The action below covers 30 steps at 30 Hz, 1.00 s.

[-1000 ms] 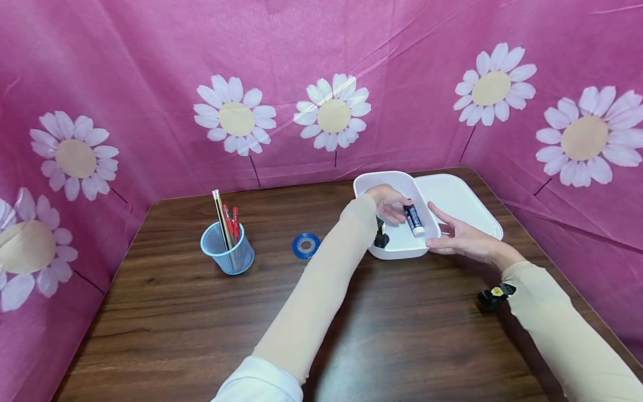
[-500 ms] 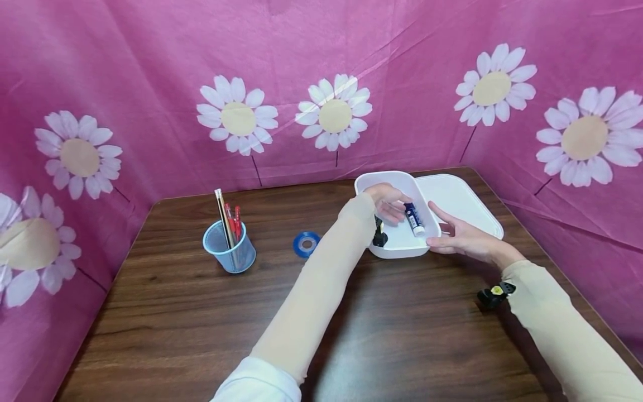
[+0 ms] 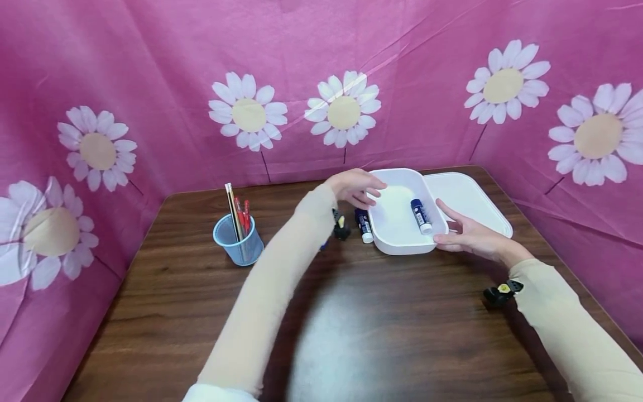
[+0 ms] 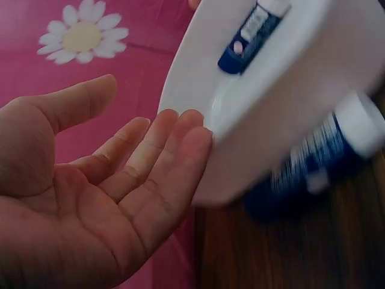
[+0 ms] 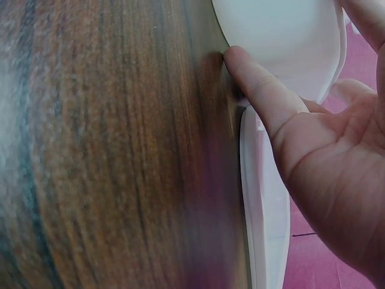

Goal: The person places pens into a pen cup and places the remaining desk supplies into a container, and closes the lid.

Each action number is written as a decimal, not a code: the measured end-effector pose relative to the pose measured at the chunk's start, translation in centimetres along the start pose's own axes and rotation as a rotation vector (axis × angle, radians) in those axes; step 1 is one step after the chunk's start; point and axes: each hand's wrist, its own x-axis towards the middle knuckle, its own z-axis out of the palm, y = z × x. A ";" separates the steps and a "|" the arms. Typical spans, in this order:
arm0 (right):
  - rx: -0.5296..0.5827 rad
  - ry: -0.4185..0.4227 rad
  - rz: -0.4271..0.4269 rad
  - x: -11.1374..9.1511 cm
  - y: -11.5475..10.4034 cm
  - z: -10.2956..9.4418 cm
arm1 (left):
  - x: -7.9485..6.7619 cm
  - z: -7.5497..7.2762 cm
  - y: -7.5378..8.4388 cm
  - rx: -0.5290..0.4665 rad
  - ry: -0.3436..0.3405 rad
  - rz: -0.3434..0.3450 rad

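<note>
My left hand [image 3: 355, 187] hovers at the left rim of a white plastic box [image 3: 402, 243], fingers extended and holding nothing. In the left wrist view its palm shows bare and its fingertips overlap the box's edge. Inside the box lies a blue glue stick [image 3: 421, 216] with a white cap. Another glue stick [image 3: 364, 225] lies on the table against the box's left side, below my left wrist; it looks large and blurred in the left wrist view. My right hand [image 3: 469, 237] touches the box's right side with spread, fairly straight fingers [image 5: 258, 84].
A white lid [image 3: 467, 201] lies on the wooden table [image 3: 382, 312] right of the box. At the left stands a blue mesh cup [image 3: 243, 250] with pencils and red pens. A sliver of a blue roll peeks out behind my left sleeve. Pink flowered cloth [image 3: 166, 84] surrounds the table.
My left hand has moved out of the box to its left rim. The second glue stick beside the box has come into view; the blue tape roll is now mostly covered by my sleeve.
</note>
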 end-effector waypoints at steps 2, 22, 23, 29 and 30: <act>-0.004 -0.005 -0.001 0.1 -0.1 0.0 | -1.4 -1.4 -1.0 0.019 0.020 0.023; 0.041 -0.028 -0.002 0.6 0.2 -0.4 | -9.5 -6.3 -11.5 0.090 0.298 0.030; 0.049 -0.030 -0.005 0.5 0.2 -0.4 | -9.5 -6.2 -11.8 0.095 0.303 0.035; 0.058 -0.036 -0.014 0.5 0.3 -0.4 | -9.5 -5.7 -13.6 0.111 0.297 0.050; 0.054 -0.037 -0.013 0.5 0.3 -0.4 | -9.6 -5.6 -13.8 0.121 0.295 0.051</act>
